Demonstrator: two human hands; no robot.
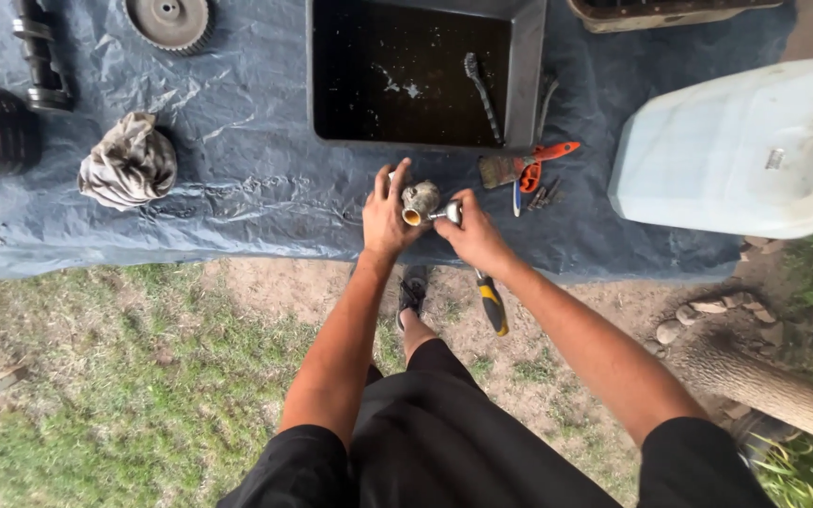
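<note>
Both hands, left (386, 214) and right (474, 235), grip a grimy metal part (420, 199), its shape unclear, partly hidden by fingers.

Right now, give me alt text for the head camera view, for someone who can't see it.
Seen from above, a person's left hand holds a small grimy metal part while the right hand works a ratchet tool against it, over a blue tarp. Nearby lie a black oily tray, a white jerrycan and a crumpled rag.

Blue tarp (237, 179) with a black tray (524, 75), white jug (745, 150), crumpled rag (129, 162), gear (169, 21), brush (505, 169).
</note>
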